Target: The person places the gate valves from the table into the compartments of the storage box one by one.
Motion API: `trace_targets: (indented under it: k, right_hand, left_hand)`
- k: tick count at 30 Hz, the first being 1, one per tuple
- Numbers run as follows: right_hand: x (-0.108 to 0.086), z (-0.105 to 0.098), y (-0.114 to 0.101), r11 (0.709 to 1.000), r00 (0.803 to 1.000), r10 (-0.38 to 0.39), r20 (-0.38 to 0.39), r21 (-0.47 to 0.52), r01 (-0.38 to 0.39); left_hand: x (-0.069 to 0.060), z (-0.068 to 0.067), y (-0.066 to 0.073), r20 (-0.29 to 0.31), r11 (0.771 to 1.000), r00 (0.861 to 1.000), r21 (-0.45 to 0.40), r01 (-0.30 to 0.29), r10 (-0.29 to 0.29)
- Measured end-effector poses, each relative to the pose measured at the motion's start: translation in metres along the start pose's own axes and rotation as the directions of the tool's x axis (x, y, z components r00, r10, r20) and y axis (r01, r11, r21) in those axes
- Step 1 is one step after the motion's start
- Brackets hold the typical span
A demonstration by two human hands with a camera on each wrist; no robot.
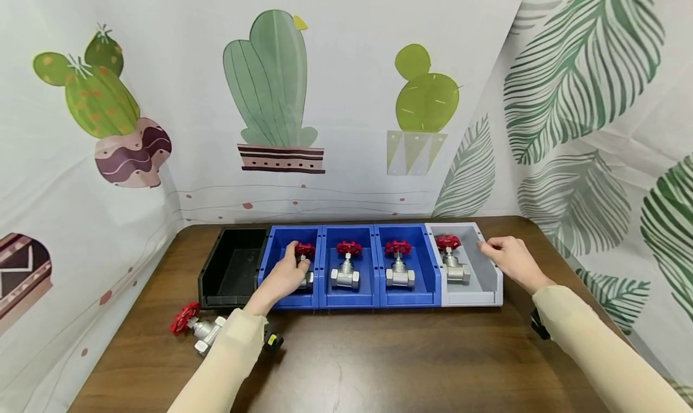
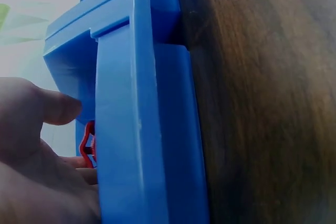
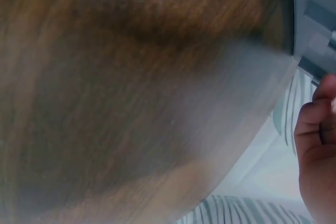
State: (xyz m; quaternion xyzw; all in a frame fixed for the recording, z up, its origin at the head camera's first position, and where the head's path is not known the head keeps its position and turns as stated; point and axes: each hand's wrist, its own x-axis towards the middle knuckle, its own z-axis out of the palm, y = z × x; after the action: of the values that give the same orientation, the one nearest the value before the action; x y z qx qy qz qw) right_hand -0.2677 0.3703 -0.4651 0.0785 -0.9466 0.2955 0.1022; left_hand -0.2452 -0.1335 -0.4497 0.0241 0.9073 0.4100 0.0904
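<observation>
My left hand (image 1: pixel 283 276) reaches into the leftmost blue bin (image 1: pixel 289 302), around a metal valve with a red handwheel (image 1: pixel 305 249). In the left wrist view the thumb (image 2: pixel 62 107) is straight and apart from the wheel (image 2: pixel 88 145), with fingertips behind it. The bin wall hides the rest of that valve. My right hand (image 1: pixel 511 258) is at the right rim of the grey bin (image 1: pixel 489 269), fingers curled over the edge. Another red-wheeled valve (image 1: pixel 453 267) lies inside that bin. At the right wrist view's edge, only part of the curled hand (image 3: pixel 317 145) shows.
Two more blue bins hold a valve each (image 1: pixel 345 272) (image 1: pixel 399 272). A black bin (image 1: pixel 233 275) stands at the row's left end. One valve (image 1: pixel 203 330) lies on the wooden table (image 1: pixel 379 365) by my left forearm. Behind stands a printed cloth (image 1: pixel 357 100).
</observation>
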Motion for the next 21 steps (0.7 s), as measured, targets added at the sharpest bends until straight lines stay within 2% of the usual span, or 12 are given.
trace_targets:
  k: [8, 13, 18, 21]
  right_hand:
    - [-0.001, -0.001, -0.001, 1.0, 1.0, -0.009, -0.01, -0.01, 0.009]
    - [-0.001, -0.002, -0.002, 1.0, 1.0, -0.005, -0.01, -0.012, 0.005]
    - [-0.002, -0.002, -0.003, 1.0, 1.0, 0.011, 0.006, -0.024, -0.011]
    - [-0.002, -0.003, -0.003, 0.999, 1.0, 0.013, 0.012, -0.029, -0.013]
  left_hand:
    - [-0.011, -0.008, 0.004, -0.006, 0.995, 0.997, 0.068, -0.072, 0.072]
    - [-0.022, -0.018, 0.006, -0.049, 0.977, 0.984, 0.139, -0.161, 0.169]
    - [-0.042, -0.035, 0.003, -0.116, 0.961, 0.963, 0.158, -0.226, 0.245]
    - [-0.058, -0.049, -0.001, -0.122, 0.964, 0.96, 0.128, -0.235, 0.25]
